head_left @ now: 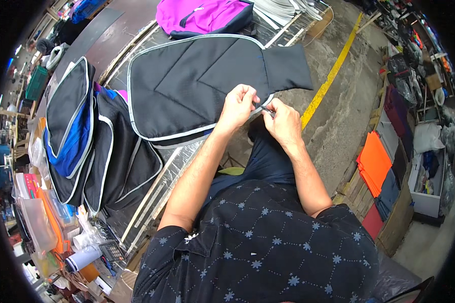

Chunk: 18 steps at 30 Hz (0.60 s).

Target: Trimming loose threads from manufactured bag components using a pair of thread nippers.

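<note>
A black quilted fabric panel (197, 86) with pale grey binding lies on the table, and its flap (290, 68) hangs over the right edge. At the panel's lower right corner my left hand (237, 108) is closed, thumb and fingers pinching one end of a small black strap-like piece (263, 107). My right hand (284, 123) is closed on the other end, a short way to the right. The fingers hide much of the piece, so its exact kind cannot be made out.
Black and blue bound fabric pieces (108, 146) are piled on the left. A magenta and black bag (202, 17) sits behind the panel. A calculator (111, 251) and clutter lie at lower left. Orange fabric (374, 164) lies on a slatted wooden surface (351, 202) at right.
</note>
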Available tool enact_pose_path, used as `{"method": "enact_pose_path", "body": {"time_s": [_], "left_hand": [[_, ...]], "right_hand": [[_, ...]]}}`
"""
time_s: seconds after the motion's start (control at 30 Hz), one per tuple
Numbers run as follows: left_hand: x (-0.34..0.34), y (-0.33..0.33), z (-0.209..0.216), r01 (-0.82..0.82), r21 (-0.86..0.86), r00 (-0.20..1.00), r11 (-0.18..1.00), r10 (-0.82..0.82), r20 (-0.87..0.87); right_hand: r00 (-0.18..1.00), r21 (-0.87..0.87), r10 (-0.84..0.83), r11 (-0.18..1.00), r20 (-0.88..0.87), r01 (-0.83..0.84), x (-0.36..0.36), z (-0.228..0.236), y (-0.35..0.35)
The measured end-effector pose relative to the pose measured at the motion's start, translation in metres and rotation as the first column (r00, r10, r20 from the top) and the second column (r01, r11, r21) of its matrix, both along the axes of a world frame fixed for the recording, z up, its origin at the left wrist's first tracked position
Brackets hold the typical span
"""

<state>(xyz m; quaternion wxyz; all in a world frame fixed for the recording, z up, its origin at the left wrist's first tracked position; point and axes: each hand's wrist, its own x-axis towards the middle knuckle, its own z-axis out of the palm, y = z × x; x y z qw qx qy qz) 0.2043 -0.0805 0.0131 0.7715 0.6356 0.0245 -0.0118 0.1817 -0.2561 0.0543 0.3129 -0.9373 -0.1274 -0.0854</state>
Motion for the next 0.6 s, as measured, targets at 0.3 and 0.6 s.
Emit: {"method": "enact_pose_path", "body": {"time_s": [0.3, 0.6], "left_hand": [[-0.017, 0.007, -0.007, 0.045, -0.048, 0.995, 0.998, -0.04, 0.091], [-0.062, 0.018, -0.009, -0.408, 0.577, 0.771, 0.708, -0.071, 0.633]], "right_hand": [[0.935, 0.002, -0.038, 0.999, 0.352, 0.04, 0.028, 0.053, -0.01], [0.995, -0.11, -0.104, 0.989, 0.003, 0.103, 0.126, -0.002, -0.028]]}}
